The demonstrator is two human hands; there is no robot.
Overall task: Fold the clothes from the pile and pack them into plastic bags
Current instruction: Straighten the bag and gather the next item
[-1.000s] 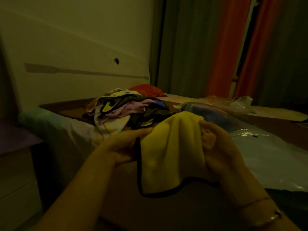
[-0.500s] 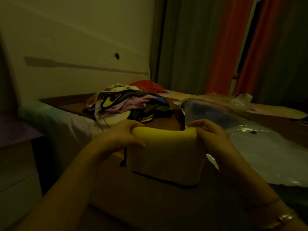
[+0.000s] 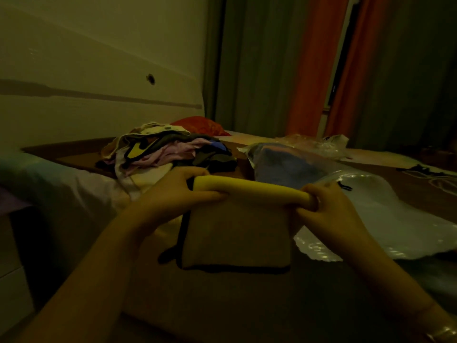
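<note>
**Both hands clamped on the folded yellow cloth**

Our left hand (image 3: 173, 194) grips the left end of the yellow cloth (image 3: 237, 229), fingers curled over its folded top edge and thumb wrapped beneath. Our right hand (image 3: 329, 209) pinches the right end of the same fold, fingers tucked around it. Between the two hands the fold runs as a rounded yellow roll, and below it the cloth hangs as a flat panel with a dark trim along its left side and bottom edge. We hold it above the near part of the bed (image 3: 222, 305).

Taking the yellow cloth as our landmark: beyond it and a little to the left lies the pile of clothes (image 3: 168, 152), a loose heap of pale, pink, dark and yellow-patched pieces. Behind that pile sits a red cushion (image 3: 200, 125). Beyond the cloth to the right lies a filled plastic bag (image 3: 291, 162) with bluish fabric showing through it, and just beside the right hand a flat plastic bag (image 3: 371, 219) spreads over the bed. Farther back on the right is a crumpled plastic bag (image 3: 319, 144). Behind everything stand the headboard (image 3: 86, 82) to the left and orange curtains (image 3: 309, 65) to the right. A bracelet (image 3: 442, 334) circles our right wrist.
</note>
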